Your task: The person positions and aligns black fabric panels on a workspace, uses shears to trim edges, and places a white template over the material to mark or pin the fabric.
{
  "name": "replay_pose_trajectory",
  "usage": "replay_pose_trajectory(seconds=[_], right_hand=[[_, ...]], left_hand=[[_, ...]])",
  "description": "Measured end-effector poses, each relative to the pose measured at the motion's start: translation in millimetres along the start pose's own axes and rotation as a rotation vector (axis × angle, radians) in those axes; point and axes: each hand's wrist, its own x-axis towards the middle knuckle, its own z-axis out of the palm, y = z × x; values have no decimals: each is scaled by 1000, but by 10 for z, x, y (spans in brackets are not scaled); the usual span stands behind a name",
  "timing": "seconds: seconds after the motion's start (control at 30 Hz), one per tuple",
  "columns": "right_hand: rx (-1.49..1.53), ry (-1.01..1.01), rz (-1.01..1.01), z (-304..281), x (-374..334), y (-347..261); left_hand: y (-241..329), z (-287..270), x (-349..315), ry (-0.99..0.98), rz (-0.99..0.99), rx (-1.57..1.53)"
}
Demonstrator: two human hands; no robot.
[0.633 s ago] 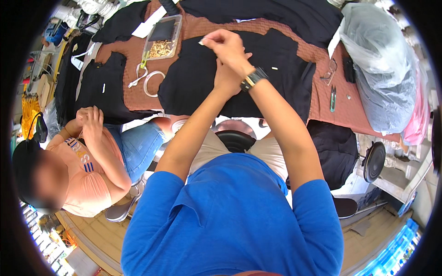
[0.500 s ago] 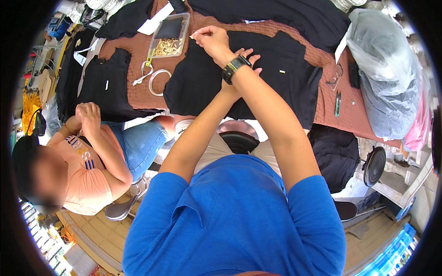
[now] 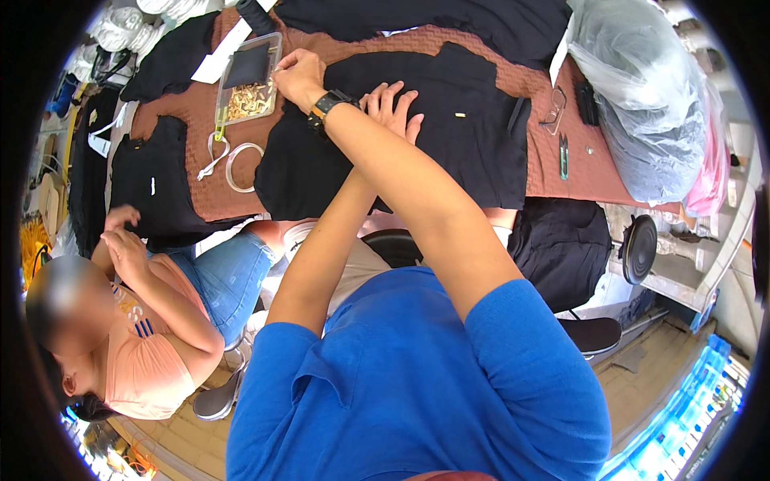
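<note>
My forearms cross over a black garment piece [image 3: 481, 160] spread on the table. My left hand [image 3: 391, 112] lies flat on the cloth with fingers spread. A small pale gold tag or clip [image 3: 459, 115] sits on the cloth to its right. My right hand [image 3: 301, 78], with a dark watch [image 3: 327, 103] at its wrist, reaches across to the left. Its fingers are pinched together at the right rim of a clear plastic box [image 3: 277, 50]. Whatever is between those fingertips is hidden. The box holds many small gold metal pieces [image 3: 249, 101] and a black square pad [image 3: 247, 66].
A white ring [image 3: 243, 183] lies below the box. Glasses [image 3: 555, 111] and green-handled thread snips [image 3: 564, 157] rest on the brown cloth [image 3: 597, 172], right. A large plastic-wrapped bundle [image 3: 642, 104] stands beyond. A seated co-worker [image 3: 164, 353] is close on my left, hands raised.
My right hand has moved left to the box rim; the small pale thing at its fingertips no longer shows. My left hand stays on the cloth. The whole view has shifted.
</note>
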Motion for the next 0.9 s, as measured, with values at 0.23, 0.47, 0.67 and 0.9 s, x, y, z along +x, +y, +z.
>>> replay_pose_trajectory(seconds=[0.23,0.47,0.67,0.9], right_hand=[[-47,-52,86,-109,-66,-140],[-185,-88,-382,-1126,-362,-318],[-803,251,-485,-3176,-631,146],[-750,145,-372,-3914,-816,310]], left_hand=[[46,13,29,-17,20,18],[-136,221,-33,78,103,-168],[78,-87,1,-76,18,19],[-1,-103,-8,-56,47,-159]])
